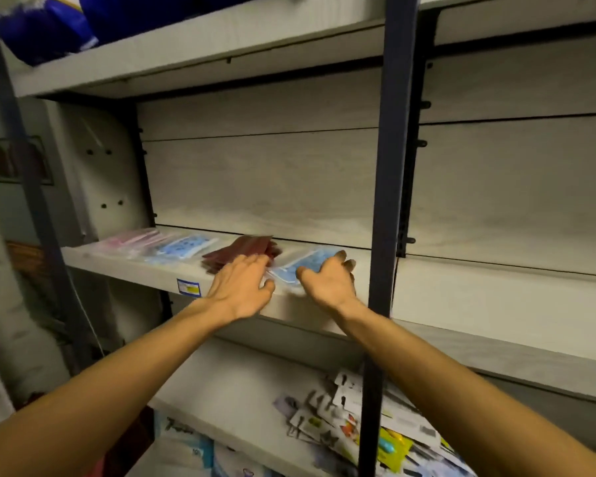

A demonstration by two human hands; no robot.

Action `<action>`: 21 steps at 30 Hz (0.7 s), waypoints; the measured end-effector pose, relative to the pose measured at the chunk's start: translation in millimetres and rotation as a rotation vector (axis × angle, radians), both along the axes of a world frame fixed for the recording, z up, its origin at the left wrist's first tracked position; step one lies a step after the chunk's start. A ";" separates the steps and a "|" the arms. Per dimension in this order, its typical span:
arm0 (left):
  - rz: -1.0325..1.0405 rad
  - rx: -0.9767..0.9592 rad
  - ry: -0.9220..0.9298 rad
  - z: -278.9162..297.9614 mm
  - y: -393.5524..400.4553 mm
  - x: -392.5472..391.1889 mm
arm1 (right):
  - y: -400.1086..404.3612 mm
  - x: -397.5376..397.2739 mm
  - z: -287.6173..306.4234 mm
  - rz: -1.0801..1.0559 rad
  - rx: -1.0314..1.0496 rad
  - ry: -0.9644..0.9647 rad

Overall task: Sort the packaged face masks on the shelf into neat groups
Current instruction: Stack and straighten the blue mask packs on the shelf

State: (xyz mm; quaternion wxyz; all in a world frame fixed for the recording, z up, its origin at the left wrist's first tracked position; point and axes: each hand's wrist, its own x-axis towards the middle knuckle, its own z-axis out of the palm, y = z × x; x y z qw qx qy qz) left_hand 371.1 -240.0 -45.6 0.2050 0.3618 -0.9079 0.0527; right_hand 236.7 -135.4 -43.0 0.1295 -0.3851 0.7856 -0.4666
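On the middle shelf (124, 268) lie four groups of packaged masks: pink packs (131, 239) at the far left, blue patterned packs (184, 248) beside them, dark red packs (245, 249) in the middle, and a blue pack (305, 265) to the right. My left hand (241, 287) lies flat, fingers spread, with its fingertips on the front of the dark red packs. My right hand (327, 282) curls around the right side of the blue pack, thumb at the pack's front edge. The lower part of the blue pack is hidden by both hands.
A dark metal upright (389, 201) stands just right of my right hand. A price label (189, 288) sits on the shelf's front edge. The lower shelf holds several carded small goods (351, 421). Blue bags (49, 25) lie on the top shelf.
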 end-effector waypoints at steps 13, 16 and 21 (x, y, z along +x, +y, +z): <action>-0.218 -0.053 0.078 -34.3 -72.9 -46.5 | -60.6 -44.5 10.9 -0.126 -0.144 -0.902; -0.257 -0.099 0.133 -40.8 -79.0 -45.7 | -74.3 -33.1 5.7 -0.136 -0.098 -0.848; -0.293 -0.090 0.180 -43.3 -83.6 -44.0 | -82.5 -27.9 -2.8 -0.245 -0.146 -0.666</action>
